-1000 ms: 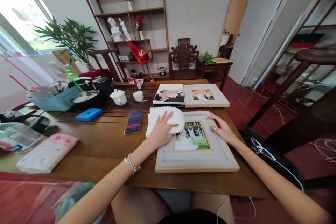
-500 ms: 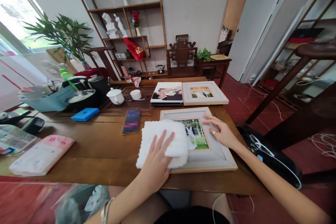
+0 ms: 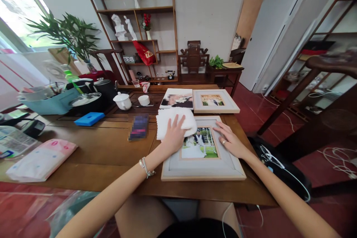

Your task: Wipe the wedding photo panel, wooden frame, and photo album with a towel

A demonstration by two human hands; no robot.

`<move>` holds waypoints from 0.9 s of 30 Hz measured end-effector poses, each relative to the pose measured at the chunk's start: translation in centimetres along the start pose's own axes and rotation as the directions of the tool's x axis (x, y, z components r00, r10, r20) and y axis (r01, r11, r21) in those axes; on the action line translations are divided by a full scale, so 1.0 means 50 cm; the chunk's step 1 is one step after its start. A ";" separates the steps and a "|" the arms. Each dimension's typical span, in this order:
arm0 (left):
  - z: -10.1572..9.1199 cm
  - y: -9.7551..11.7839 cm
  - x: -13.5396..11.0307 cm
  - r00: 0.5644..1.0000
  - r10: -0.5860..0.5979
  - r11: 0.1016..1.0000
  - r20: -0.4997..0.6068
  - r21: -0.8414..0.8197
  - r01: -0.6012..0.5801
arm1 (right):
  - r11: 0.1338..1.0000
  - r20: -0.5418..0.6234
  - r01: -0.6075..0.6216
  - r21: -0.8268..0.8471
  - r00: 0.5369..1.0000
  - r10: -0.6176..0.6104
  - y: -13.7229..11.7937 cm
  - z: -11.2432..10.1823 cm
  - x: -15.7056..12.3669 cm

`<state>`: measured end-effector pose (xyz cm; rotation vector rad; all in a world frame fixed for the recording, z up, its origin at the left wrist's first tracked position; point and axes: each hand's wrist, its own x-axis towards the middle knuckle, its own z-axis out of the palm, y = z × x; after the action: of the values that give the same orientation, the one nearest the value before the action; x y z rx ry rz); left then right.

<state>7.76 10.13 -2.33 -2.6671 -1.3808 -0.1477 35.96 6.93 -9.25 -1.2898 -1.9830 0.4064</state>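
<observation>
A light wooden photo frame (image 3: 205,166) lies flat on the brown table (image 3: 106,152) in front of me, with a wedding picture in its middle. My left hand (image 3: 173,135) lies flat, fingers spread, on a white folded cloth (image 3: 170,121) that covers the frame's far left corner. My right hand (image 3: 230,142), with a ring on one finger, rests open on the frame's right border.
Beyond the frame lie a second framed photo (image 3: 215,100) and a photo book (image 3: 176,98). A phone (image 3: 139,127) lies left of the cloth. A blue box (image 3: 87,118), teapot (image 3: 122,101), cup (image 3: 144,100), pot (image 3: 85,103) and pink pack (image 3: 41,160) fill the left side.
My left hand slid the cloth from the frame's far left corner toward its near left edge, then back up to the far corner. My right hand stayed on the right border.
</observation>
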 end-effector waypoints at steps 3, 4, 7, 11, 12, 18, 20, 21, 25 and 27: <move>-0.011 0.018 -0.055 0.996 0.062 0.998 0.059 -0.002 -0.062 | 1.000 -0.013 -0.010 0.000 1.000 0.010 0.002 0.003 0.002; -0.015 0.025 -0.081 0.993 0.086 0.996 0.085 -0.008 -0.086 | 1.000 -0.015 -0.011 0.001 1.000 0.011 0.002 0.003 0.003; -0.025 0.046 -0.166 0.979 0.164 0.986 0.119 -0.047 -0.159 | 1.000 -0.003 -0.017 0.004 1.000 0.017 0.000 0.001 0.004; -0.023 0.052 -0.229 0.978 0.203 0.973 0.048 -0.125 -0.196 | 1.000 0.019 -0.025 0.008 1.000 0.025 -0.001 -0.004 0.003; -0.021 0.047 -0.227 0.982 0.184 0.974 0.039 -0.145 -0.176 | 1.000 0.022 -0.023 0.010 0.999 0.023 -0.001 -0.005 0.003; -0.006 -0.019 -0.090 1.000 -0.018 0.990 -0.005 -0.140 0.018 | 0.999 0.030 0.028 0.021 0.999 -0.028 0.012 -0.005 0.005; -0.004 -0.035 -0.035 0.999 -0.036 0.992 -0.027 -0.119 0.032 | 0.999 0.023 0.044 0.022 0.999 -0.045 0.015 -0.004 0.006; -0.003 -0.039 -0.012 0.999 -0.035 0.994 -0.034 -0.109 0.032 | 0.999 0.021 0.047 0.022 0.999 -0.047 0.016 -0.003 0.006; 0.001 -0.025 0.036 1.000 0.001 0.998 -0.017 -0.070 -0.002 | 0.999 0.024 0.032 0.022 0.999 -0.032 0.014 -0.003 0.006; 0.000 -0.008 0.031 0.999 0.039 0.998 0.015 -0.059 -0.038 | 0.999 0.025 0.023 0.024 0.999 -0.023 0.012 -0.003 0.007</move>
<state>8.34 11.57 -2.09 -2.7465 -1.3491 -0.1652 36.39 7.47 -9.37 -1.2519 -2.0065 0.4352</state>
